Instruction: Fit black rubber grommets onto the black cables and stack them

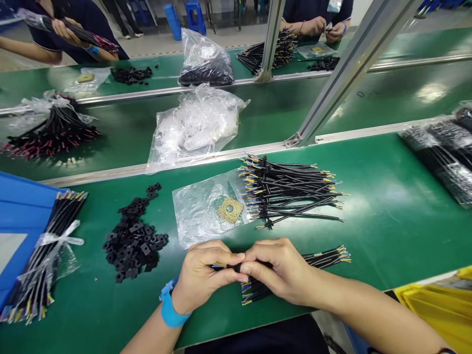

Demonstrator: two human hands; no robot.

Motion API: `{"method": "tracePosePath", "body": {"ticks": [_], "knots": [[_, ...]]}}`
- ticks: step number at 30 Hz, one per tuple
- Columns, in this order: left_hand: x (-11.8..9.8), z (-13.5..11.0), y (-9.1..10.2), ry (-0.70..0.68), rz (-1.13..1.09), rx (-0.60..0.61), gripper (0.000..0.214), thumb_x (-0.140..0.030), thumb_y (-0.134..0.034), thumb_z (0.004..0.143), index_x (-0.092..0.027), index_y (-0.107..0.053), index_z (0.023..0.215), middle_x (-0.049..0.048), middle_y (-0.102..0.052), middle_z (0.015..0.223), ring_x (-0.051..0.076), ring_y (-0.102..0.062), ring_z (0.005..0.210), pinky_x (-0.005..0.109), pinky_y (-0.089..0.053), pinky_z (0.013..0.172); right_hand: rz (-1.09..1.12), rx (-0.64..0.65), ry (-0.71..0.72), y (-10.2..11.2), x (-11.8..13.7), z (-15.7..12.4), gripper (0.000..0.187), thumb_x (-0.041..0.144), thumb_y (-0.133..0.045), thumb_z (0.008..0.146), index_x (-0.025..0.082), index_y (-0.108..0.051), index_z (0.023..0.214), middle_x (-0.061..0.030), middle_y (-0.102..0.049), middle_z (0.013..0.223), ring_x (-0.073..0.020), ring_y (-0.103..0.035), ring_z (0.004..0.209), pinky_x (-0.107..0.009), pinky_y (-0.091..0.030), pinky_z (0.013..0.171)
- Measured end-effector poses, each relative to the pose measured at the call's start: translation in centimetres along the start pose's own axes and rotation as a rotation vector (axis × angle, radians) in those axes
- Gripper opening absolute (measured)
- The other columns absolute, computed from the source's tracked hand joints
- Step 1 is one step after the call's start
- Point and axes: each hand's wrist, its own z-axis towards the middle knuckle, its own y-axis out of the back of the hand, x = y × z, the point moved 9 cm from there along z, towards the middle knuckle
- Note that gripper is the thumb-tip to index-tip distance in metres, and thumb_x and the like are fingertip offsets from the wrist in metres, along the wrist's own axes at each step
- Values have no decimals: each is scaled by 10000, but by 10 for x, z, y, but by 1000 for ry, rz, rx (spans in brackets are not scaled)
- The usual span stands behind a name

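Currently, black multi-core cable [225, 267] is pinched betw. fingertips of L hand [206, 278] & R hand [276, 270], held just above green bench mat [379, 231]. More cables [256, 292] are laid under the hands; loose cable bunch [291, 192] is spread ahead, black rubber pieces [134, 233] to the L.

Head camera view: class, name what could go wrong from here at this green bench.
The cable pinched between the left hand and right hand could slip, and its thin coloured wires might bend. The loose cables beneath the right hand lie near the bench edge and might slide off. The black pieces sit in a loose pile, so a stray arm movement could scatter them.
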Motion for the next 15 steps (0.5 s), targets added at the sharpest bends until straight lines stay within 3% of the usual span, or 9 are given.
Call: {"method": "tracePosePath", "body": {"ticks": [4, 7, 9, 10, 12, 13, 15], "knots": [[-2, 0, 0, -34, 25, 1, 214, -386, -886, 732, -248, -844, 891, 30, -723, 623, 126, -651, 529, 211, -519, 510, -74, -33, 75, 2, 8, 2, 313, 278, -515, 1063, 150, -694, 841, 17, -630, 675, -59, -544, 570, -173, -430, 552], [-8, -2, 15, -75, 25, 21, 609, -570, -859, 668, -290, -778, 1202, 35, -749, 753, 160, -689, 659, 259, -575, 656, -322, -133, 239, 13, 25, -3, 192, 256, -565, 1042, 147, -693, 949, -4, -690, 757, -79, -602, 631, -202, -480, 606], [-10, -5, 52, -50, 62, -129, 847, -700, -779, 680, -293, -639, 1410, 57, -760, 907, 206, -712, 792, 322, -588, 780, -519, -246, 319, 29, 34, -8, 101, 208, -609, 1011, 143, -687, 1022, -21, -719, 813, -103, -630, 683, -234, -501, 649], [-10, -10, 79, -2, 146, -268, 814, -692, -748, 747, -283, -607, 1437, 66, -754, 975, 221, -711, 846, 339, -577, 817, -601, -297, 332, 38, 36, -9, 86, 178, -618, 999, 143, -683, 1044, -27, -726, 832, -114, -639, 704, -246, -507, 669], [-9, -26, 132, 182, 522, -533, 463, -543, -701, 893, -251, -718, 1252, 63, -735, 1020, 214, -684, 882, 315, -530, 834, -725, -337, 297, 54, 30, -9, 116, 134, -607, 992, 149, -682, 1080, -39, -743, 896, -129, -660, 764, -263, -528, 742], [-9, -31, 149, 267, 711, -552, 337, -506, -673, 920, -234, -764, 1096, 66, -735, 990, 218, -671, 848, 312, -509, 792, -778, -327, 265, 60, 24, -7, 138, 128, -598, 993, 148, -683, 1101, -50, -748, 940, -141, -673, 808, -277, -533, 779], [-3, -34, 162, 339, 995, -430, 268, -471, -651, 928, -230, -769, 932, 76, -739, 918, 252, -657, 830, 330, -463, 750, -875, -283, 216, 68, 12, -4, 167, 134, -579, 1003, 144, -690, 1127, -66, -751, 1010, -163, -684, 870, -304, -528, 814]]}}
